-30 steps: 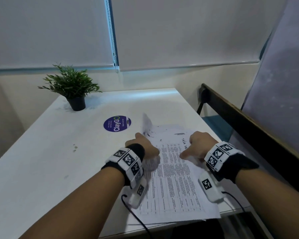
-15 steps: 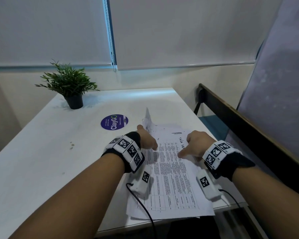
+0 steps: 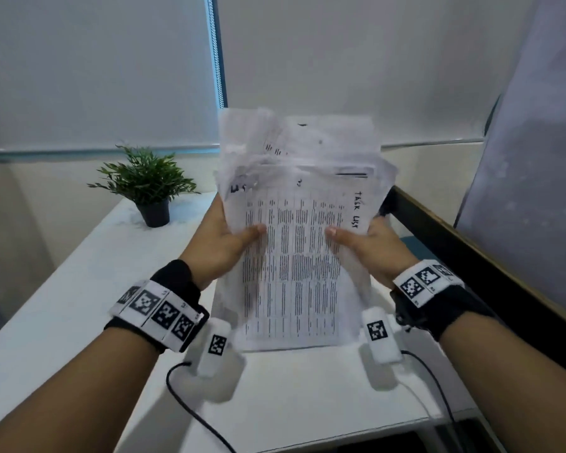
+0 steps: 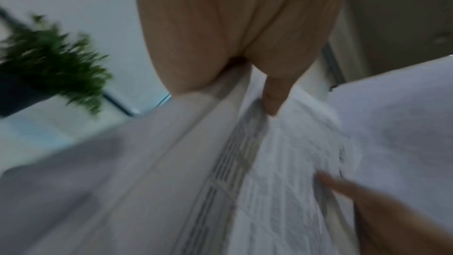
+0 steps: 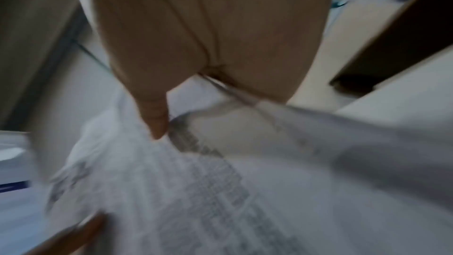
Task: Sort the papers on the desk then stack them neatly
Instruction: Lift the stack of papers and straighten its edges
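Head view shows the big white desk (image 3: pixel 62 305) under my arms. It runs from the near edge by me to the far edge by the wall. White blinds (image 3: pixel 95 70) hang behind the far edge. A dark wooden rail (image 3: pixel 471 256) runs along the right edge of the desk.

Next come the papers (image 3: pixel 294 256). I hold them up in front of me, standing almost straight, over the right half of the desk. Their bottom edge is down near the desk top, and I cannot tell if it touches. The front sheet has rows of small print and the words "TASK LIST" written by hand near its top right corner. The sheets behind it stick up higher, and their tops are bent and not lined up.

My left hand (image 3: pixel 223 243) grips the left side of the papers, with the thumb lying on the front sheet. My right hand (image 3: pixel 370 246) grips the right side the same way. Both wrist views are blurry, but each shows a thumb pressed on the print.

A small green plant (image 3: pixel 144 178) in a dark pot stands near the far left corner of the desk, well apart from the papers.

Black and white bands (image 3: pixel 157 312) wrap both my wrists.
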{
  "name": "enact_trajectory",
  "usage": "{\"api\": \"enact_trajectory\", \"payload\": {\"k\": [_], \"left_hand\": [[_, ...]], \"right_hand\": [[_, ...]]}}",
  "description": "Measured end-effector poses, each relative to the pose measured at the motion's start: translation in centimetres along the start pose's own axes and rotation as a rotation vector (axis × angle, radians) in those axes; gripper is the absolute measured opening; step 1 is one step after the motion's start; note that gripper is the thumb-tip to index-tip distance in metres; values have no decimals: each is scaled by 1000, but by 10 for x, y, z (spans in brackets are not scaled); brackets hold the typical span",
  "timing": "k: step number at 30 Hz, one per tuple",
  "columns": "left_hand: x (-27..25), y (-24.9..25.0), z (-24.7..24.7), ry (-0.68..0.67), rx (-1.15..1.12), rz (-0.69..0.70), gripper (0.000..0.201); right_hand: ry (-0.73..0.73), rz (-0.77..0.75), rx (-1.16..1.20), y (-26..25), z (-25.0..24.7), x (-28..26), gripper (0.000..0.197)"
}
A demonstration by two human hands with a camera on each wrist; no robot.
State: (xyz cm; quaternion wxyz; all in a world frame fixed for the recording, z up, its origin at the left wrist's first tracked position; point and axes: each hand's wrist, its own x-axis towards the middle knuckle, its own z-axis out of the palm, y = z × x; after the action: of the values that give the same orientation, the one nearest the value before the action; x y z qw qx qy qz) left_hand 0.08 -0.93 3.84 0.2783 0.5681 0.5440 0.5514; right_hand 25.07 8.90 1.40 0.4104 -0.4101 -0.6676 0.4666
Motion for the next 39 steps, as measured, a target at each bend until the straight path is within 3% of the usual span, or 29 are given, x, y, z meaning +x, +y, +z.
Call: {"api": "enact_trajectory", "payload": {"k": [2, 7, 10, 14, 21, 26, 31, 34, 36, 39], "left_hand": [[4, 14, -7, 76, 89, 114, 59], [2, 29, -25, 346, 45, 295, 57], [-11, 11, -34, 309, 21, 213, 60], [-22, -16, -40, 241, -18, 94, 71], [-14, -16, -39, 281, -105, 130, 48], [-4, -2, -53, 179, -201, 167, 65], [-9, -25, -50, 158, -222, 21, 69], [-16, -42, -44, 178, -229, -80, 73], [-14, -40, -37, 198, -148, -83, 56], [-7, -25, -29, 328, -29, 20, 34]], "right_hand": [[91, -87, -53, -26, 14, 6, 64], [175, -282, -33, -56, 39, 4, 32], [114, -256, 36, -40, 44, -2, 14], [7, -202, 136, -14, 43, -5, 18], [28, -306, 174, -22, 55, 8, 22], [54, -378, 259, -30, 57, 12, 42], [74, -323, 290, -17, 57, 8, 49], [24, -232, 221, 0, 62, 0, 41], [51, -229, 188, 3, 66, -1, 32], [118, -296, 161, -13, 70, 4, 23]]}}
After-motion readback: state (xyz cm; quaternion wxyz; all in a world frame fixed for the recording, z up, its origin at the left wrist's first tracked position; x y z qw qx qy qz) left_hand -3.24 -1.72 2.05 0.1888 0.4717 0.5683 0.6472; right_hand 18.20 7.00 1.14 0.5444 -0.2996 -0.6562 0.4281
